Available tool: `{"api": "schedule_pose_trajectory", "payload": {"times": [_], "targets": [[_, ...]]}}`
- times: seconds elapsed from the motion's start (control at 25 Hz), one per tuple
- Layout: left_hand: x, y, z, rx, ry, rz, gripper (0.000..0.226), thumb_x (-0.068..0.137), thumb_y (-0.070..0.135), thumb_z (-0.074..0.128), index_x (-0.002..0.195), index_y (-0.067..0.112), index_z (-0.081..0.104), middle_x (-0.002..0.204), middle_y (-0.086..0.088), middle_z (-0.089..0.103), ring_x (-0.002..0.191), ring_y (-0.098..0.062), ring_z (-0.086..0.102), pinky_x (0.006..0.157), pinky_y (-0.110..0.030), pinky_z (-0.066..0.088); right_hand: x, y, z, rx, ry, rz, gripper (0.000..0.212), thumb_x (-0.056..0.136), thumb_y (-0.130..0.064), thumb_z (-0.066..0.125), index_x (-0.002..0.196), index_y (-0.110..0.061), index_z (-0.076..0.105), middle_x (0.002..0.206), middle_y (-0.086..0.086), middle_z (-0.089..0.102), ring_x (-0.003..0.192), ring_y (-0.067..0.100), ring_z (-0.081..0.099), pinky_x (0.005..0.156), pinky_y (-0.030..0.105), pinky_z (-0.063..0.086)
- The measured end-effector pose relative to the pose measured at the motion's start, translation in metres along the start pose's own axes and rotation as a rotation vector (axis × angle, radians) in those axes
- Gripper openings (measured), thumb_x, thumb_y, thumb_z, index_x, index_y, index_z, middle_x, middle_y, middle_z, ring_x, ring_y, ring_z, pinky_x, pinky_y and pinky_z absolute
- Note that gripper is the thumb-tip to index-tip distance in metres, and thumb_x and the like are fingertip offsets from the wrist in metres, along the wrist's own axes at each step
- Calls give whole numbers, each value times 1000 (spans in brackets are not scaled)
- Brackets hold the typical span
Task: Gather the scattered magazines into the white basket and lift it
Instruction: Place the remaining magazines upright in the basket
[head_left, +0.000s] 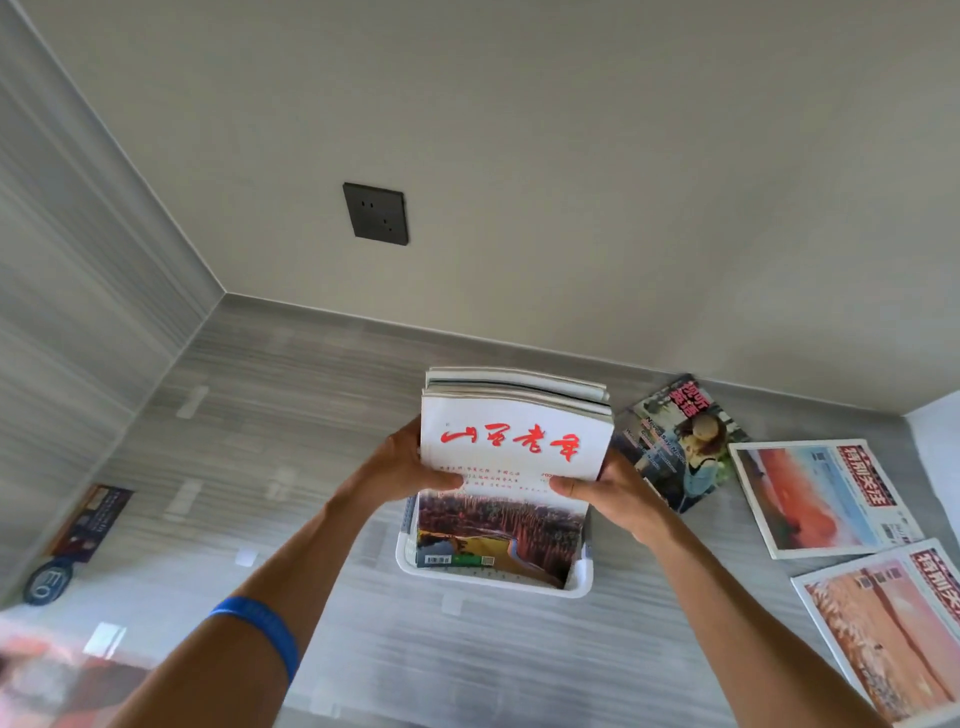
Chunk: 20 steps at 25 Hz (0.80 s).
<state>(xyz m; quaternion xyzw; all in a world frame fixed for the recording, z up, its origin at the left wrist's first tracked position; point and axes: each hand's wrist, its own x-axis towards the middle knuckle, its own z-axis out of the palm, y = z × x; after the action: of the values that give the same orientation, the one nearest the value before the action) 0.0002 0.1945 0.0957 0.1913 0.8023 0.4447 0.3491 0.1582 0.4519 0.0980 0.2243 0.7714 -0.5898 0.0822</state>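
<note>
Both hands' fingers clamp the magazine stack standing in the white basket.

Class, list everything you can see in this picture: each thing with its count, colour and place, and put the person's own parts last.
Magazine stack: one, white cover with red lettering, standing in the basket, held from both sides.
White basket: one, white, centre of the grey surface.
Loose magazines: three, colourful, on the surface at right.
Dark booklet: one, far left.
Round badge: one, dark blue, far left.
Wall socket: one, dark grey, on the wall.
Wristband: one, blue, left forearm.
Left hand: grip on stack's left edge.
Right hand: grip on stack's right edge.
</note>
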Motion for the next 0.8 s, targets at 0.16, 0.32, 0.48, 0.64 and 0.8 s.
{"api": "schedule_pose_trajectory", "payload": {"times": [0.16,0.32,0.48,0.64,0.8], "targets": [[30,-4,7,-65,38,-92,84,52,6,91,120,30,50,106,11,67,101,-15,62,60,-15,54,26,4,3,76,42,60,57,69,-6,84,118,-18,59,110,1,73,101,16,69,89,33,55],[28,0,8,-60,15,-153,88,58,7,90,129,25,42,116,3,62,112,-25,60,74,-26,57,22,8,2,73,29,74,57,69,-15,86,114,-31,55,108,-5,73,99,11,69,88,30,55],[-11,7,37,57,608,130,71,73,17,75,136,18,41,133,-7,51,124,-25,48,102,-39,42,-22,39,8,154,197,141,68,69,-46,82,126,-39,46,119,-13,64,105,7,62,85,28,47],[-31,46,115,276,582,568,55,78,10,57,131,16,48,137,-9,51,130,-21,43,108,-32,32,-74,91,-5,-22,383,338,57,83,-43,71,131,-23,48,135,1,55,110,20,59,90,36,48],[-24,71,202,444,312,597,61,76,4,59,133,18,41,135,-8,52,128,-24,45,112,-53,33,-73,122,-30,-391,358,297,56,89,-25,63,141,-17,42,147,3,46,128,22,50,103,34,44]]}}
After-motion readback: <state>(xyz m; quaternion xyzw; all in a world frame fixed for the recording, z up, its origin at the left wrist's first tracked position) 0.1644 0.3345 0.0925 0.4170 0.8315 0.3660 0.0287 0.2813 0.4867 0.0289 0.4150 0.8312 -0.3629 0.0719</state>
